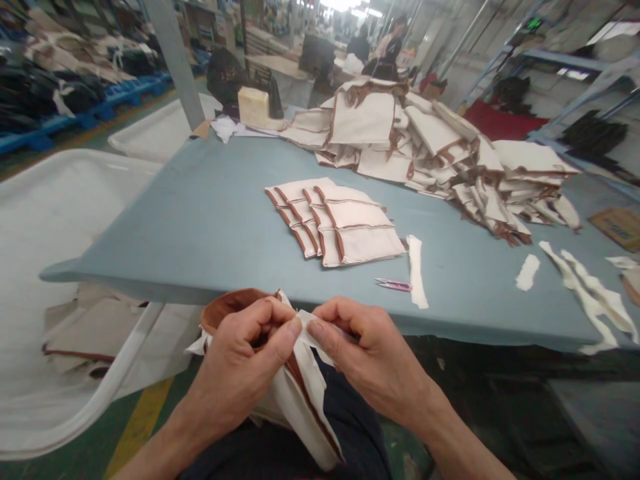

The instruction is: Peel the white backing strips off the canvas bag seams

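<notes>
A cream fabric piece with brown edging [305, 400] hangs over my lap at the table's front edge. My left hand [250, 353] pinches its upper edge, thumb against the bent fingers. Close beside it, my right hand [367, 343] pinches a narrow white strip [307, 327] at the same edge; whether the strip is joined to the piece I cannot tell. Brown fabric [233, 303] shows behind my left hand. On the table just beyond lie small thread snips [394, 285] with pink handles, touching a loose white fabric strip [416, 270].
Overlapping cream pieces with brown edging [360, 217] lie mid-table. A large heap of similar pieces [370, 120] covers the far right. Offcuts [590, 293] lie at the right. A white cart [75, 173] holding fabric stands left of the blue-grey table [190, 220]. People work in the background.
</notes>
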`<state>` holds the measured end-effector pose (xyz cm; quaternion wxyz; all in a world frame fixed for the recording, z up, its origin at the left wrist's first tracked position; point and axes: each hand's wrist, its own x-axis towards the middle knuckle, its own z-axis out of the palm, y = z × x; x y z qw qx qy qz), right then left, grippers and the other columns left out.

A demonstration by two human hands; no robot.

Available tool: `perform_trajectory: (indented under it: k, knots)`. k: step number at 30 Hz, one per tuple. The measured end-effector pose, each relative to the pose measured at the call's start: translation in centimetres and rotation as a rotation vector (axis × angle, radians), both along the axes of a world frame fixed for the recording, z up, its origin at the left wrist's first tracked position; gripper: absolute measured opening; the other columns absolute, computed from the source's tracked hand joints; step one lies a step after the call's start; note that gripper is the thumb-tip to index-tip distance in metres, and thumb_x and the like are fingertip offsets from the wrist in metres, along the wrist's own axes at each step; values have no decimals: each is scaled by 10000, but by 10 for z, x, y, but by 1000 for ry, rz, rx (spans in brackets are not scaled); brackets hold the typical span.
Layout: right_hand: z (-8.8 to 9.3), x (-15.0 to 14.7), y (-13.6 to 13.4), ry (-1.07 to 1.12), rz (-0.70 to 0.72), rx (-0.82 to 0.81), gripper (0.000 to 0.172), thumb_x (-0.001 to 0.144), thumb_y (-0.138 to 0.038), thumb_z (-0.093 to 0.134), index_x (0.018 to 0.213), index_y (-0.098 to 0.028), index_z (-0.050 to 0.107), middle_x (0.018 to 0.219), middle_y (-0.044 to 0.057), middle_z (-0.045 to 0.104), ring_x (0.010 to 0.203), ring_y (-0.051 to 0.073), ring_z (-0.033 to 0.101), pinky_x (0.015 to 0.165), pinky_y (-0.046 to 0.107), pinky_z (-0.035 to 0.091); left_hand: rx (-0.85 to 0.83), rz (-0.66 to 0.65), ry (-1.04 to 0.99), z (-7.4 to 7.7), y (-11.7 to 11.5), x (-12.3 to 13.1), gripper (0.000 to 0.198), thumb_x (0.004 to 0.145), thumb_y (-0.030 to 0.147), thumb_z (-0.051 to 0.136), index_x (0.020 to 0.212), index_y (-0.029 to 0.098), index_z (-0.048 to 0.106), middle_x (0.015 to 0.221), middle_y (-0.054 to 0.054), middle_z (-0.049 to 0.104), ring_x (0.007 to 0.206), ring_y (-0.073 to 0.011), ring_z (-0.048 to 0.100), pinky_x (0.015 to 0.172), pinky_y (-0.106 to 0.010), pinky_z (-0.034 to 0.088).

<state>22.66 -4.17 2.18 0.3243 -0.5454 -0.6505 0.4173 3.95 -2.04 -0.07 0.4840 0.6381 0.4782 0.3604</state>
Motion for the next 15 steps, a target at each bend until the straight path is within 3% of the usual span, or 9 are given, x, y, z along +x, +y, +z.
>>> perform_trajectory:
  k: [4,11,15]
  knots:
    - [-1,3,-3,97,9,-70,288,1011,-409,603,856,-175,665,639,-55,513,556,92,428,509,216,321,24,7,-67,-7,-6,-1,310,955,394,594,734,190,669,673,13,642,572,-149,602,538,-236,471]
    - [-7,10,0,368,2,-292,386,951,-548,669,843,-186,591,576,-99,415,483,68,325,440,202,248,34,20,-33,-16,0,-8,349,999,439,579,743,207,632,641,29,637,570,-149,573,562,-244,432]
    - [-12,20,9,558,-101,-249,459,884,-615,742,804,-200,565,521,-123,375,442,52,259,421,199,201,103,21,49,-20,8,-7,350,983,438,589,729,208,662,628,20,646,599,-164,580,591,-247,435]
